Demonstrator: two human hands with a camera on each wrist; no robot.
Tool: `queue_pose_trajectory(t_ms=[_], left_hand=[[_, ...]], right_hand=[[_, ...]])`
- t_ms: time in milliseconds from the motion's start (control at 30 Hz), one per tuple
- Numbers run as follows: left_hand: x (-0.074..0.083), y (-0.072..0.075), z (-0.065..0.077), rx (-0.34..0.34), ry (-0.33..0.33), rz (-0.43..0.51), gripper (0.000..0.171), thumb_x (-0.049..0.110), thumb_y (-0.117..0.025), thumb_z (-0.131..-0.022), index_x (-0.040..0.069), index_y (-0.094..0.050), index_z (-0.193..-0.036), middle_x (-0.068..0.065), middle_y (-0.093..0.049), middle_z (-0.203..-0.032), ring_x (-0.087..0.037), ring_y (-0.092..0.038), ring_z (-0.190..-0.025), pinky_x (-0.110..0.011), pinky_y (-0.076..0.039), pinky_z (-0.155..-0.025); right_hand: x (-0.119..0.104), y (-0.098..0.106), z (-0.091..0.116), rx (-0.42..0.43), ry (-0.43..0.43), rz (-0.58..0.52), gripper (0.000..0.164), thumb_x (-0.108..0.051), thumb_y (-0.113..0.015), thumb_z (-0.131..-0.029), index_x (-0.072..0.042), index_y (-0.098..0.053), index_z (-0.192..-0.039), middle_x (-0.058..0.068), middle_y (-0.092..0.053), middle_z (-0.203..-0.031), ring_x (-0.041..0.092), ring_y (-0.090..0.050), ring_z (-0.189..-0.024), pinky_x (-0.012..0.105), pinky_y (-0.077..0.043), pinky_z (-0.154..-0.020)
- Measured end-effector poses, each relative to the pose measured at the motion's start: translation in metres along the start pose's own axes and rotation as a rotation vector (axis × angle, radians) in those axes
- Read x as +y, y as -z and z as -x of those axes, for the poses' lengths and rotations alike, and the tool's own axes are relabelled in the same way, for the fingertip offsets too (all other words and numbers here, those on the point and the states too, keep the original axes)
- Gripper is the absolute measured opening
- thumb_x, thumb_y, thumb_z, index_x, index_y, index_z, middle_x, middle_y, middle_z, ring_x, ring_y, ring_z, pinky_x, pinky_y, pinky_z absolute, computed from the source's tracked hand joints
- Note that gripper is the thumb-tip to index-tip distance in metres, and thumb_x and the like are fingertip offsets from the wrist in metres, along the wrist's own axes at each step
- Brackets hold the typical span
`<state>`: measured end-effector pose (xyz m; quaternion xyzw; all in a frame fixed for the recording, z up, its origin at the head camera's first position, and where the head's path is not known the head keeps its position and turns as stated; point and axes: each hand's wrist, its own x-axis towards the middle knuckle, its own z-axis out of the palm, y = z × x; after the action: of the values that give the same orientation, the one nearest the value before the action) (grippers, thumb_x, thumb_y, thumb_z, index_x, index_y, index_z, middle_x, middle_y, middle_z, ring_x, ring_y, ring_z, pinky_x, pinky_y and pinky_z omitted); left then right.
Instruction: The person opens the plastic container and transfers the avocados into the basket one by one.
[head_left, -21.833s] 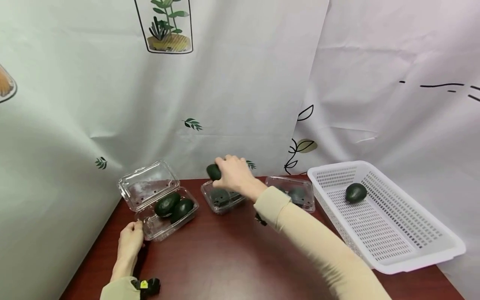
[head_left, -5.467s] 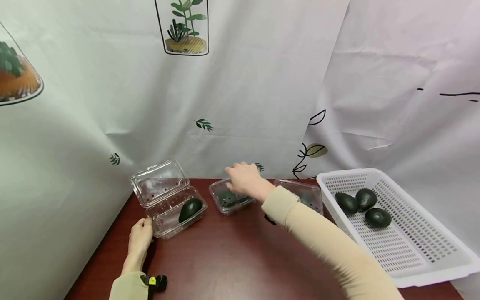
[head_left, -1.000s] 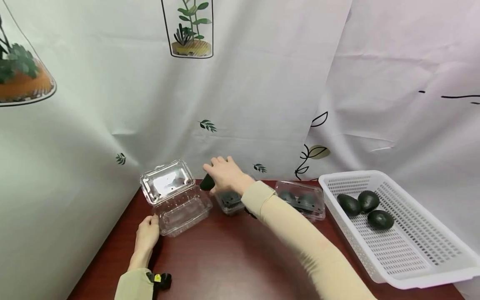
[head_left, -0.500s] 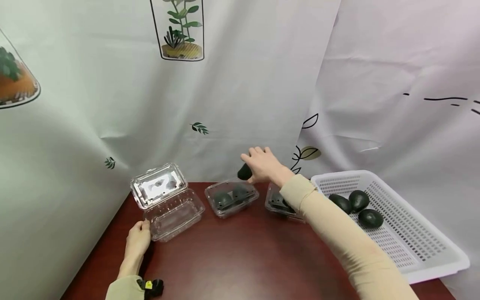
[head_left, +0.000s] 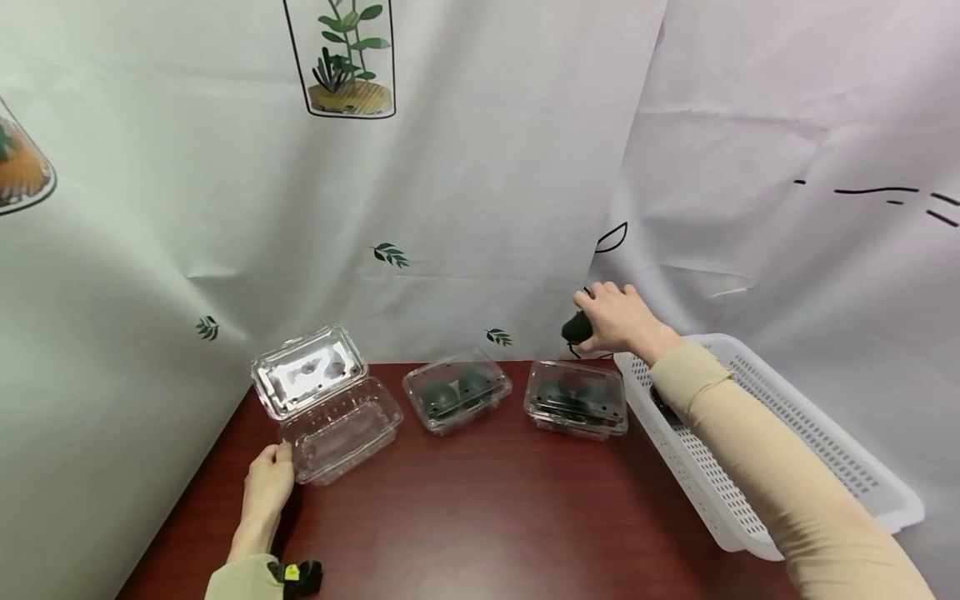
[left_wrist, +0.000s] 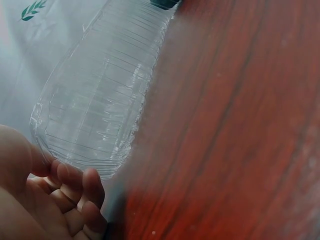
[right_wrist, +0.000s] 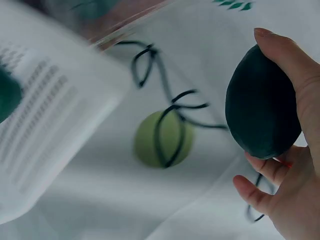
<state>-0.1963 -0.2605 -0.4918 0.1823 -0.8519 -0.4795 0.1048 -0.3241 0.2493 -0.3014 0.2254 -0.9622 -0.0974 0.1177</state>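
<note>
So, right hand [head_left: 618, 319]: fingers held an avocado [head_left: 577, 328] aloft near the corner of the basket [head_left: 705, 492].
Left hand [head_left: 268, 482]: fingers pinched the end of the open clamshell [head_left: 341, 433].
Carry: I judged a soft, sure hold, well above the rim, best.
Clamshells: three.
Basket: one.
Avocados: one in hand, two in each closed clamshell [head_left: 459, 408], at least one basket avocado [right_wrist: 7, 95]; sleeve [head_left: 693, 379] blocked my full count.

Three containers [head_left: 345, 435] stand on the table [head_left: 480, 508], left of the basket [head_left: 708, 493].
</note>
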Motion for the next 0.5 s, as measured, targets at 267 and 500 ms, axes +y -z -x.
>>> queue_pose_trajectory(t_ms=[267,500], left_hand=[[0.001,0.001,0.001,-0.013,0.013,-0.013,0.044,0.033,-0.028,-0.106,-0.003,-0.052,-0.098,-0.015,-0.048,-0.082,-0.031,-0.045,-0.081,-0.038,-0.033,-0.066],[0.001,0.002,0.000,0.007,0.009,-0.014,0.043,0.032,-0.028,-0.105,-0.003,-0.052,-0.096,-0.017,-0.048,-0.082,-0.032,-0.045,-0.082,-0.039,-0.032,-0.067]], right_hand=[[0.039,-0.014,0.034,-0.037,-0.067,-0.045,0.078,-0.046,-0.086,-0.064,-0.007,-0.052,-0.123,0.022,-0.053,-0.114,0.040,-0.050,-0.105,0.061,-0.038,-0.081],[0.063,-0.020,0.066,-0.067,-0.112,-0.028,0.078,-0.046,-0.084,-0.066,-0.004,-0.050,-0.121,0.020,-0.054,-0.102,0.040,-0.052,-0.098,0.057,-0.039,-0.074]])
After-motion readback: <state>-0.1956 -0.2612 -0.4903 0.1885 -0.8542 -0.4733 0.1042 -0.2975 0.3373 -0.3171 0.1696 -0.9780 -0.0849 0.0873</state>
